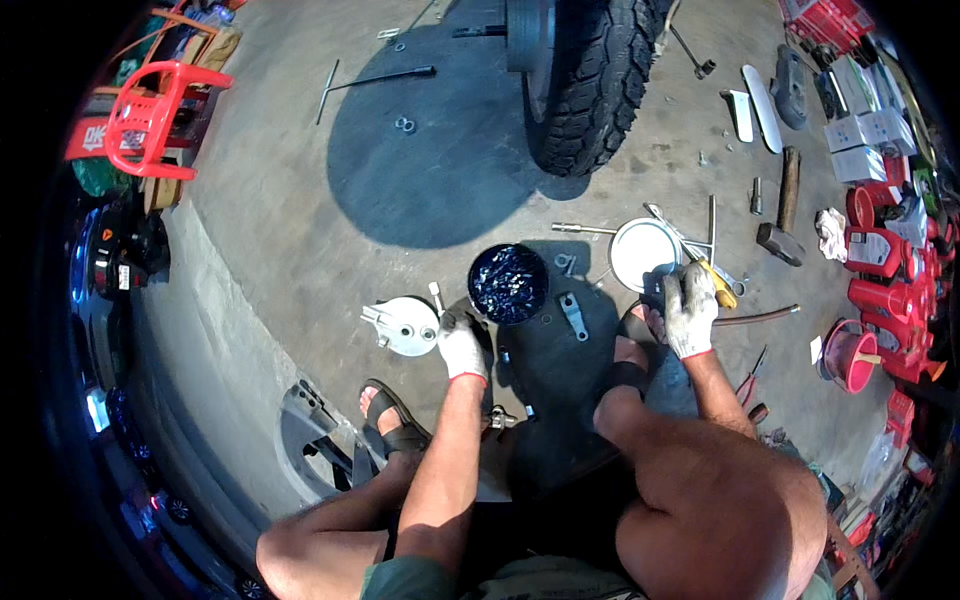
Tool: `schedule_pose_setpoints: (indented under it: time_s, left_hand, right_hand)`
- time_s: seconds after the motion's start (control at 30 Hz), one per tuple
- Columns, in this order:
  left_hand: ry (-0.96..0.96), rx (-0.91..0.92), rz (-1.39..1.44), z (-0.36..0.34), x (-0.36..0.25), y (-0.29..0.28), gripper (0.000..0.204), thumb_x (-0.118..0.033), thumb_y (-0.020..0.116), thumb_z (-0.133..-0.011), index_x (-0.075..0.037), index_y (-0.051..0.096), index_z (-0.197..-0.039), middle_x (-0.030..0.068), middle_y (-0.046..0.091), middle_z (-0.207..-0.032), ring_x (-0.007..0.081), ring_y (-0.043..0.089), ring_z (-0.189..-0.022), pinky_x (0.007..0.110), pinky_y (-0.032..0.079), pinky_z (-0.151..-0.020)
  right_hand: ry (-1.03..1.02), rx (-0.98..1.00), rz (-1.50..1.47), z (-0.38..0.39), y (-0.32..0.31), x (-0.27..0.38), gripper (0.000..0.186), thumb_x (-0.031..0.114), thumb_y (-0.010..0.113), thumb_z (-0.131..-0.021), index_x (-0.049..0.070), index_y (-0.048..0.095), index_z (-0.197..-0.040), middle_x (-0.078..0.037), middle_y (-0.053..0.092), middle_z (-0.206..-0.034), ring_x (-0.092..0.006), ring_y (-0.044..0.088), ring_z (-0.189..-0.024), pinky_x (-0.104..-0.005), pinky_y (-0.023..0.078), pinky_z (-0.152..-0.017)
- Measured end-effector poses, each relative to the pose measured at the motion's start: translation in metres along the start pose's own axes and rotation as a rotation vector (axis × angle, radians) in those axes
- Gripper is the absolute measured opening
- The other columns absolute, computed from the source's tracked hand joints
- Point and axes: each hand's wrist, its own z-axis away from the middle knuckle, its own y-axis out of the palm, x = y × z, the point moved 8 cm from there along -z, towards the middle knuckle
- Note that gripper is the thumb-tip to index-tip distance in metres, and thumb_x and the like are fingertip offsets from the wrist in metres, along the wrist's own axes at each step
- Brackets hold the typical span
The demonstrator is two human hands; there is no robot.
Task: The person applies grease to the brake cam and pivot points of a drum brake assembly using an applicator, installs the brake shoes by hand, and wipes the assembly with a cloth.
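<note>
My left hand [463, 346], in a white glove with a red cuff and dark-stained fingertips, is curled between a round metal brake plate [408, 326] and a tin of dark, glossy grease [508, 284]. What its fingers hold, if anything, is hidden. My right hand [690, 315], gloved the same way, hovers by the lower right of a round white lid [643, 250], its visible fingers apart. Dark smears or shadow hide its thumb side. Right of the tin lie a small metal lever arm [573, 316] and a few small metal parts [565, 263].
Ahead stands a knobbly tyre [595, 95]. T-handle wrenches [380, 78], a yellow-handled screwdriver [722, 287], a hammer [785, 215] and pliers [752, 376] lie around. Red bottles [880, 300] and a pink bucket [850, 357] line the right; a red chair [150, 120] stands far left.
</note>
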Motion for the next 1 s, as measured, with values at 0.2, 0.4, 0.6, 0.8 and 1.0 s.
schedule_pose_setpoints:
  time_s: [0.2,0.4,0.6,0.8,1.0]
  left_hand:
    - [0.047,0.083,-0.429,0.057,0.038,0.002,0.029,-0.021,0.055,-0.099,0.000,0.069,-0.114,0.0092,0.071,-0.101,0.0174,0.064,-0.091,0.033,0.051,-0.083]
    - [-0.096,0.187,0.088,0.103,0.074,0.071,0.039,-0.027,0.050,-0.103,0.002,0.058,-0.129,0.0107,0.064,-0.121,0.0195,0.060,-0.107,0.033,0.048,-0.093]
    - [-0.052,-0.233,-0.373,0.083,0.071,0.023,0.040,-0.029,0.048,-0.101,0.006,0.066,-0.104,0.0261,0.069,-0.098,0.0376,0.065,-0.088,0.045,0.050,-0.078]
    - [0.026,-0.388,-0.436,0.077,0.049,-0.031,0.039,-0.029,0.045,-0.102,0.003,0.066,-0.095,0.0209,0.070,-0.092,0.0365,0.068,-0.082,0.045,0.050,-0.069]
    - [0.010,-0.162,-0.980,0.058,0.071,-0.019,0.037,-0.030,0.048,-0.101,0.002,0.065,-0.105,0.0225,0.070,-0.100,0.0385,0.067,-0.094,0.043,0.052,-0.079]
  right_hand:
    - [0.808,0.536,-1.018,0.055,0.076,0.017,0.020,0.014,0.058,-0.092,0.003,0.066,-0.106,-0.006,0.069,-0.097,-0.0171,0.063,-0.089,-0.0305,0.048,-0.081]
    - [1.093,1.085,-1.359,0.076,0.097,0.104,0.037,0.008,0.058,-0.092,0.004,0.059,-0.129,-0.005,0.066,-0.114,-0.0147,0.062,-0.099,-0.0276,0.050,-0.086]
    - [0.628,1.300,-1.614,0.072,0.067,0.144,0.044,0.007,0.059,-0.092,0.005,0.054,-0.136,-0.007,0.064,-0.123,-0.0134,0.061,-0.107,-0.0276,0.049,-0.090]
    - [0.491,1.427,-1.313,0.099,0.076,0.142,0.040,0.009,0.054,-0.096,0.002,0.053,-0.136,-0.009,0.063,-0.126,-0.0151,0.059,-0.111,-0.0292,0.047,-0.094]
    - [0.424,1.419,-1.082,0.093,0.079,0.136,0.038,0.010,0.052,-0.098,0.001,0.054,-0.134,-0.010,0.063,-0.126,-0.0157,0.058,-0.114,-0.0301,0.047,-0.096]
